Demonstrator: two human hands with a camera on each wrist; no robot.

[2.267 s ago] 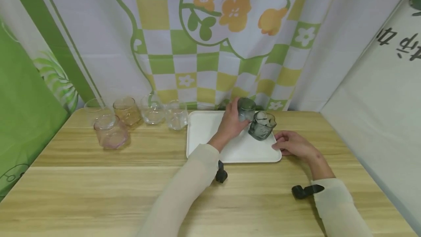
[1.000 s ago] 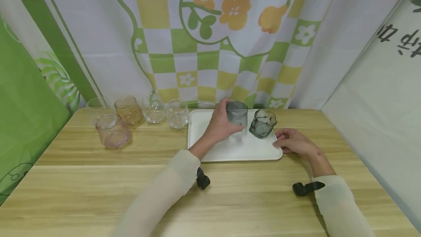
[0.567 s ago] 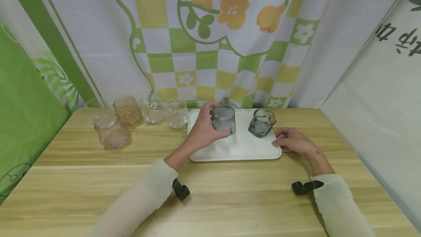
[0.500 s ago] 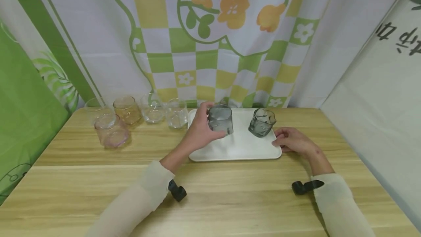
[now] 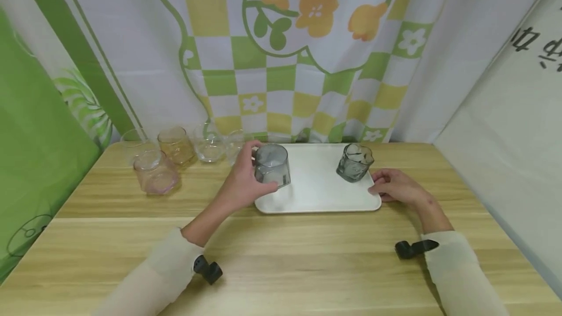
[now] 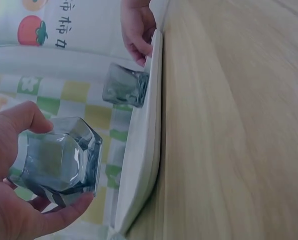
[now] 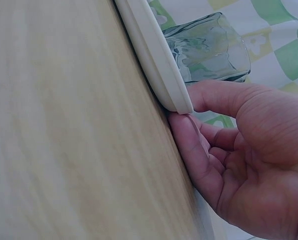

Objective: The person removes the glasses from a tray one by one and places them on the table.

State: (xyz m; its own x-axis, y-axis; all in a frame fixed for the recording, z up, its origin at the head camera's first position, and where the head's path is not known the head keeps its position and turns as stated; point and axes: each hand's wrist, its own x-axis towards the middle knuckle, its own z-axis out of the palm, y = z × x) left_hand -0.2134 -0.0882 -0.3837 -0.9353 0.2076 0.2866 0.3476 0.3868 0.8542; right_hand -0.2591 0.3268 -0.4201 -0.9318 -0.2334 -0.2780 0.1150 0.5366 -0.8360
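My left hand (image 5: 243, 182) grips a smoky grey-blue drinking glass (image 5: 272, 166) with thumb and fingers around its side. In the left wrist view that faceted glass (image 6: 59, 160) is held up off the white tray (image 6: 141, 145), over its left end. At the tray's right end my right hand (image 5: 397, 188) pinches the rim, thumb above and fingers below, as the right wrist view shows at the tray corner (image 7: 163, 75). A second grey glass (image 5: 354, 163) with a wavy rim stands on the tray near the right hand.
Left of the tray stand several other glasses on the wooden table (image 5: 281, 257): a pink one (image 5: 155, 174), an amber one (image 5: 176, 148) and clear ones (image 5: 210, 145). One clear glass is partly behind my left hand. A patterned curtain (image 5: 281, 77) hangs along the back edge.
My left hand has carried the grey glass leftward across the tray, from beside the other grey glass to the tray's left end. The right hand has stayed at the tray's rim.
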